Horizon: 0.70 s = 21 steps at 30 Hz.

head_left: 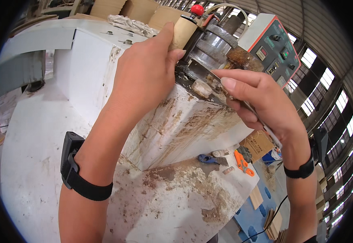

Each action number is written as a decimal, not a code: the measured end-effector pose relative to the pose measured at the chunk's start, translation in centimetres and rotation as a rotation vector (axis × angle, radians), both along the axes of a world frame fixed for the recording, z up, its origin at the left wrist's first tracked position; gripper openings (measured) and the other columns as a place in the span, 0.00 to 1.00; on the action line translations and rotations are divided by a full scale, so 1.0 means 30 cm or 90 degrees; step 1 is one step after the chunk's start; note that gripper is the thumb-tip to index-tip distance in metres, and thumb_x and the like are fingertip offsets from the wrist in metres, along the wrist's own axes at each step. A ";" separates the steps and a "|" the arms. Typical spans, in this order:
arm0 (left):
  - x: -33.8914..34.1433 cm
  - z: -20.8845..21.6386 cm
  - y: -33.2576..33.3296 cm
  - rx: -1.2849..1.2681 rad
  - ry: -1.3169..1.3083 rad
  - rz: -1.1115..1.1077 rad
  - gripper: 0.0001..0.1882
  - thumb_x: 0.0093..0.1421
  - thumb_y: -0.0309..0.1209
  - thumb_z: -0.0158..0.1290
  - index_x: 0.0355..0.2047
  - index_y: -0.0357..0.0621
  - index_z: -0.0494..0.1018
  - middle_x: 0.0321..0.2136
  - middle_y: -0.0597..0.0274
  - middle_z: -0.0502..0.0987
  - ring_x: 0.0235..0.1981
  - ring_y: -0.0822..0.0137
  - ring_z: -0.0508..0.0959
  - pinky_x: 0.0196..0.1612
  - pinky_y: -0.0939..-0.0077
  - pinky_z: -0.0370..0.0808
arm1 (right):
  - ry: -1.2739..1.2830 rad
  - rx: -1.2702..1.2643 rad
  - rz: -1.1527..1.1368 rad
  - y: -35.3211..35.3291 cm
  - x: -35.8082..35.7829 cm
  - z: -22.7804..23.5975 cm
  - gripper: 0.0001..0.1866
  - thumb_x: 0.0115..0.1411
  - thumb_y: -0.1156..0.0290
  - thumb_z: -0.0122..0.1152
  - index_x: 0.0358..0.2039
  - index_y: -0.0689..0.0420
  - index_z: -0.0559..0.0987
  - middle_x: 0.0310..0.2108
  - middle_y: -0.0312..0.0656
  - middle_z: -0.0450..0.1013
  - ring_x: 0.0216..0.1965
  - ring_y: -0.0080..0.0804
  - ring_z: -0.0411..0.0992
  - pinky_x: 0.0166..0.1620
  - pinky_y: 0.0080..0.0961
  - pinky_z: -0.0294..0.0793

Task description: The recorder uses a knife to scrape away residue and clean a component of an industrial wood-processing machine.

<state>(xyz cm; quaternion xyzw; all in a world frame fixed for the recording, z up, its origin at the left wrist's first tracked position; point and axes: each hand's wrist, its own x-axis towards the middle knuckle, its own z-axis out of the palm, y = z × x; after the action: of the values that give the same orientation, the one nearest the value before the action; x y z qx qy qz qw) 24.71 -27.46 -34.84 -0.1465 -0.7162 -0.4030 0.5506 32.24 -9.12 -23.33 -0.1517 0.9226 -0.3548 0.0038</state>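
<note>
My left hand (146,69) is closed around a cream-coloured cylinder (183,33), thumb at its lower end and the other fingers mostly hidden. In my right hand (261,95) I pinch a thin, flat metal tool (267,130). Its rear end shows below my palm; its front part reaches toward the dark, grimy space beneath the knurled metal rings (213,48). A pale, residue-caked lump (202,88) lies just under the rings, close to my right fingertips. Beside the rings is a rusty brown cylinder (246,59).
A control box (274,50) with switches stands behind the rings. A red ball knob (197,10) tops the machine. Brown residue streaks the white housing (176,125). Orange-handled scissors (243,163) and a blue-handled scraper (208,159) lie on the stained lower surface (152,210).
</note>
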 end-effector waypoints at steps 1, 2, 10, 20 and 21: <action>0.008 0.008 0.004 -0.002 0.002 0.000 0.22 0.63 0.32 0.54 0.55 0.37 0.69 0.26 0.46 0.79 0.31 0.45 0.79 0.35 0.53 0.74 | -0.096 -0.020 0.018 0.014 -0.007 0.030 0.26 0.67 0.58 0.59 0.60 0.61 0.73 0.23 0.30 0.66 0.17 0.12 0.58 0.17 0.15 0.53; 0.018 0.018 0.007 0.012 -0.043 -0.019 0.23 0.64 0.31 0.54 0.58 0.40 0.68 0.30 0.43 0.79 0.33 0.44 0.80 0.38 0.59 0.74 | -0.094 -0.023 0.019 0.029 -0.014 0.041 0.26 0.67 0.58 0.59 0.60 0.61 0.73 0.23 0.30 0.66 0.17 0.12 0.58 0.17 0.15 0.53; 0.028 0.013 -0.009 0.032 -0.097 -0.066 0.25 0.65 0.29 0.54 0.62 0.45 0.67 0.36 0.43 0.81 0.33 0.54 0.80 0.44 0.69 0.74 | -0.041 0.023 0.104 0.136 0.044 -0.022 0.24 0.65 0.61 0.62 0.59 0.57 0.75 0.20 0.28 0.65 0.17 0.11 0.57 0.19 0.15 0.54; 0.038 0.010 -0.011 0.066 -0.058 -0.197 0.20 0.64 0.30 0.56 0.56 0.38 0.72 0.34 0.49 0.81 0.33 0.62 0.79 0.42 0.71 0.74 | 0.030 -0.057 0.191 0.244 0.057 -0.126 0.25 0.66 0.69 0.60 0.63 0.57 0.71 0.30 0.25 0.63 0.29 0.11 0.57 0.31 0.13 0.60; 0.046 0.017 -0.012 0.097 -0.069 -0.266 0.21 0.65 0.27 0.54 0.58 0.38 0.72 0.38 0.53 0.82 0.38 0.74 0.77 0.47 0.78 0.73 | 0.033 -0.070 0.194 0.264 0.061 -0.126 0.25 0.66 0.69 0.60 0.63 0.57 0.71 0.30 0.25 0.63 0.29 0.11 0.57 0.31 0.13 0.60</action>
<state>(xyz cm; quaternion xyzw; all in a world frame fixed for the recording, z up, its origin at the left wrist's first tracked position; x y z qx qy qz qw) 26.08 -27.81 -34.34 -0.2278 -0.6664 -0.5685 0.4252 34.08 -1.20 -27.11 -0.2991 0.8677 -0.3962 0.0255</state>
